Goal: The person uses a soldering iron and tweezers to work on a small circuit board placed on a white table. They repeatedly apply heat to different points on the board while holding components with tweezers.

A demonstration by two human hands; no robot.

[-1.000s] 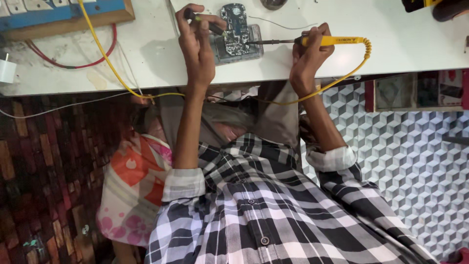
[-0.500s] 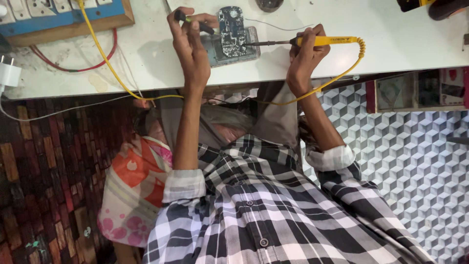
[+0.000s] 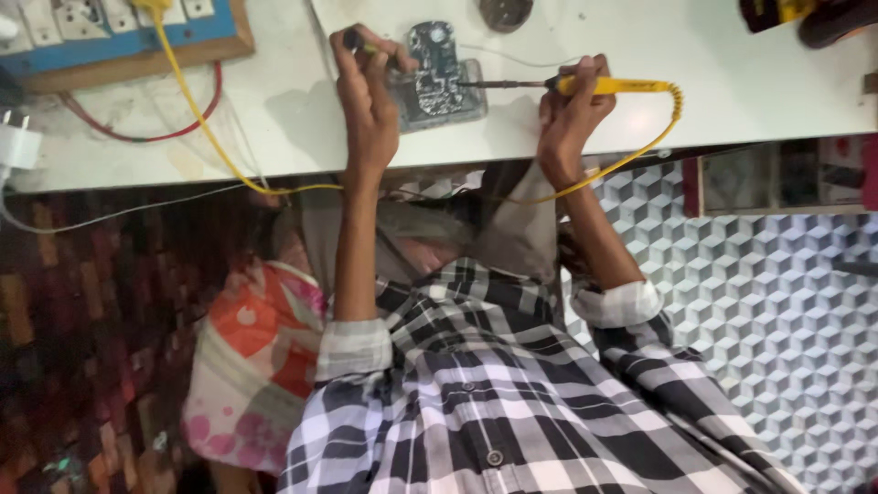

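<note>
A dark circuit board (image 3: 437, 69) lies on a clear block on the white table (image 3: 732, 91). My right hand (image 3: 569, 110) grips a yellow-handled soldering iron (image 3: 622, 86), and its thin metal tip reaches left onto the board's right edge. My left hand (image 3: 366, 87) rests at the board's left side, with its fingers closed around a small dark-tipped tool (image 3: 355, 39). Checked shirt sleeves cover both of my forearms lower down.
A blue socket board in a wooden frame (image 3: 119, 32) sits at the top left, with a yellow cord (image 3: 197, 105) and a red wire (image 3: 165, 135) trailing from it. A white plug (image 3: 16, 146) lies at the left edge. A round dark object (image 3: 505, 11) lies behind the board. A patterned cloth bag (image 3: 256, 357) sits below the table.
Both hands stay at the board. My left hand has shifted slightly along the board's left side, while the iron's tip remains on the right edge.
</note>
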